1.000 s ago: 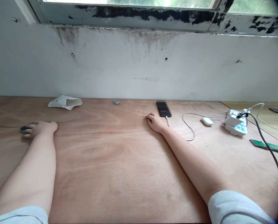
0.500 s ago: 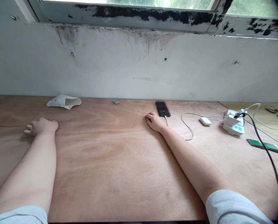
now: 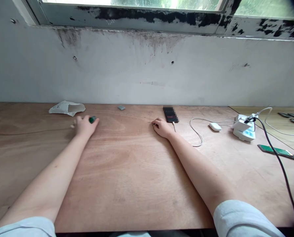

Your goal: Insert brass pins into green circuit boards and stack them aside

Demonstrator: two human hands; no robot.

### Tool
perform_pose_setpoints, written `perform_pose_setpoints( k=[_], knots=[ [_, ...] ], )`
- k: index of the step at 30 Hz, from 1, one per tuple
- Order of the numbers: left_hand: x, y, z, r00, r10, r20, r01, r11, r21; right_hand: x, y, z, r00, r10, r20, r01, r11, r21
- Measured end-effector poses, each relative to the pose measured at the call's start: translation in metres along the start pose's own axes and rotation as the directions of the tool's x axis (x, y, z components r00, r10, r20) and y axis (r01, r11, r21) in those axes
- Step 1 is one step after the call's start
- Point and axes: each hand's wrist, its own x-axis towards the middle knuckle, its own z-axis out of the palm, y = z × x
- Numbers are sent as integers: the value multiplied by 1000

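My left hand is over the left part of the table, closed on a small dark green object held between thumb and fingers; its kind is too small to make out. My right hand rests on the tabletop with its fingers curled. Something small and dark shows at its fingertips, too little of it to name. Just behind the right hand lies a phone, its screen partly blurred, with a white cable plugged into its near end. A small grey block lies between the hands, farther back.
An open white paper bag lies at the back left of the wooden table. To the right are a white earbud case, a white power strip with plugs and cables, a green strip and scissors. The wall stands behind.
My left hand has moved right and slightly away from me, and a small green object now shows in its grip. My right hand stays in place. The view has shifted slightly.
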Motion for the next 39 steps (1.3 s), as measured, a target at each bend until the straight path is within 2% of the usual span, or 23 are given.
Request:
perform_pose_setpoints(
  k=[2,3,6,9,11,13,16,19,22,26,29,33,39],
  knots=[
    [-24,46,2,987,162,18,-160,983,-84,0,0,0,1000,-5,-1,5,1000,-8],
    [-38,70,2,965,258,39,-250,958,-137,0,0,0,1000,-8,-2,8,1000,-12],
    [-85,132,4,855,512,77,-473,833,-286,0,-1,0,1000,-21,-4,21,999,-24],
    [-125,171,7,744,664,75,-599,713,-365,0,-1,0,1000,-21,-7,21,999,-32],
    [-140,183,10,702,708,80,-638,675,-370,0,0,1,1000,-20,-12,19,999,-34],
    [-144,187,13,696,710,107,-638,681,-360,0,1,1,1000,-27,-11,27,999,-34],
    [-137,182,17,715,679,168,-589,714,-377,0,2,1,998,-61,6,61,998,-31],
    [-126,173,16,683,697,219,-572,697,-433,-1,0,0,994,-110,22,111,994,-17],
    [-118,166,15,635,742,216,-603,651,-461,-2,-4,-1,986,-166,36,165,986,18],
    [-114,162,18,645,746,169,-619,639,-457,-1,-9,-1,972,-222,78,218,974,55],
    [-114,164,22,647,744,165,-623,641,-447,0,-11,-1,970,-229,78,224,972,69],
    [-115,167,25,648,730,217,-619,671,-408,-1,-12,-1,971,-231,56,224,968,109],
    [-116,167,27,632,730,259,-628,679,-380,-1,-12,-2,983,-176,44,172,982,78]
  ],
)
